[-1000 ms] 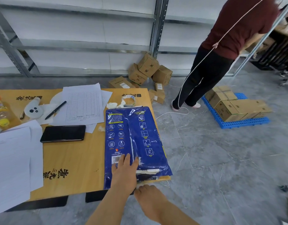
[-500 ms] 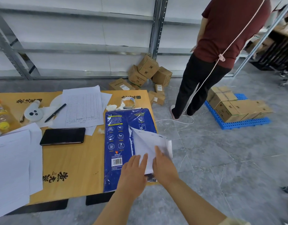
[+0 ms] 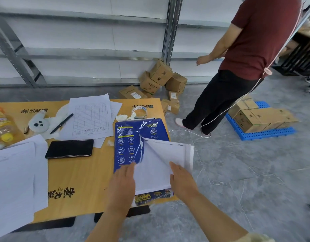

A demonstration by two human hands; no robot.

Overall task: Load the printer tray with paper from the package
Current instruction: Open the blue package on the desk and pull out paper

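A blue paper package (image 3: 128,145) lies on the right end of the wooden table (image 3: 80,180), its wrapper torn open. A sheaf of white paper (image 3: 161,165) sticks out of the tear, lifted and fanned toward the right. My left hand (image 3: 123,182) rests flat on the package's near left part, at the edge of the sheets. My right hand (image 3: 181,180) holds the sheaf's near right side, fingers on top. No printer or tray is in view.
On the table lie a black phone (image 3: 70,148), a pen (image 3: 62,123), a printed form (image 3: 91,117), loose white sheets (image 3: 14,182) and a tape roll (image 3: 139,110). A person in a red shirt (image 3: 238,67) stands right of the table. Cardboard boxes (image 3: 159,79) and a blue pallet (image 3: 266,131) sit on the floor.
My right hand came up from below the table edge and pulled white sheets out of the torn wrapper; the sheaf now stands out further. The person by the shelves shifted left.
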